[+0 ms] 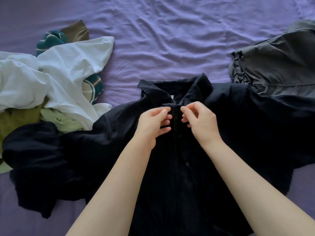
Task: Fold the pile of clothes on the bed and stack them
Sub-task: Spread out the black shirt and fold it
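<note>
A black collared button shirt (221,126) lies face up and spread out on the purple bed sheet (162,40), collar away from me. My left hand (151,123) pinches the left side of the placket just below the collar. My right hand (199,120) pinches the right side of the placket at the same height. The two hands are a few centimetres apart over the top button. A pile of unfolded clothes (51,74) sits to the left: a white garment on top, green pieces and a teal striped one under it.
A grey folded garment (276,65) lies at the right, touching the black shirt's shoulder. The shirt's left sleeve (34,154) is bunched over the edge of the pile. Wrinkled bare sheet stretches across the far side of the bed.
</note>
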Demonstrator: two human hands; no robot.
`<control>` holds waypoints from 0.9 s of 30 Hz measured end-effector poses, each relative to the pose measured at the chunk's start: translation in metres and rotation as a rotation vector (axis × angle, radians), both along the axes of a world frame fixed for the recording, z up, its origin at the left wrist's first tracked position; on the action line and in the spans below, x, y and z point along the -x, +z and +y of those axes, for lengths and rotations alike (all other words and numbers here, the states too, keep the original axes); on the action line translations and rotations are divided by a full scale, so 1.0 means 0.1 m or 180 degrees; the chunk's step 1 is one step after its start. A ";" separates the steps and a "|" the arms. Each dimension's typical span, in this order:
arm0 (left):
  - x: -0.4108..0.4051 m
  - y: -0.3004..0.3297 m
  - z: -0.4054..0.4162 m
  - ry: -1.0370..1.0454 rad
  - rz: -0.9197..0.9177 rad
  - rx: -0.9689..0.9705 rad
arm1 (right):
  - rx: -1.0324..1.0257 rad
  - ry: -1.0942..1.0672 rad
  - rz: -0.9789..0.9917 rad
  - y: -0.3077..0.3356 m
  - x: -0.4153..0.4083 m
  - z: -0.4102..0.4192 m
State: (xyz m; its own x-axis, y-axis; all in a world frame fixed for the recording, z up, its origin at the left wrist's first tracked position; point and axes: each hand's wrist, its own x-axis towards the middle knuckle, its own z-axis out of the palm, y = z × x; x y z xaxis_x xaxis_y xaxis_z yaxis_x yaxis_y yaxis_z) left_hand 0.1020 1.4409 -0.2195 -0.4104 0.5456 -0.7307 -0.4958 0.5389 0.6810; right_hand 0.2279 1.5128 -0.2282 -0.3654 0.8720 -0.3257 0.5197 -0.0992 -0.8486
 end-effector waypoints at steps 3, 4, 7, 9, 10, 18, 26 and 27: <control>-0.05 0.02 -0.06 0.0092 0.0971 -0.0112 | -0.0090 0.0136 -0.0044 -0.05 -0.20 -0.09; -0.09 0.02 -0.11 0.0029 0.1271 -0.0157 | -0.0123 0.0200 -0.0080 -0.06 -0.26 -0.15; -0.34 -0.01 -0.26 -0.0339 0.1759 -0.0091 | -0.0326 0.0471 -0.0300 -0.12 -0.40 -0.32; -0.50 -0.07 -0.34 -0.0489 0.1854 0.0177 | -0.0405 0.0617 -0.0468 -0.18 -0.41 -0.40; -0.56 -0.11 -0.37 -0.0579 0.1900 0.0343 | -0.0419 0.0656 -0.0566 -0.21 -0.40 -0.43; -0.71 -0.27 -0.33 -0.1062 0.2489 0.1122 | -0.0696 0.0745 -0.1187 -0.28 -0.29 -0.52; -0.63 -0.26 -0.41 -0.0960 0.2351 0.0876 | -0.0375 0.0704 -0.1107 -0.17 -0.29 -0.51; -0.62 -0.24 -0.44 -0.0915 0.2184 0.0716 | -0.0284 0.0660 -0.1051 -0.15 -0.30 -0.51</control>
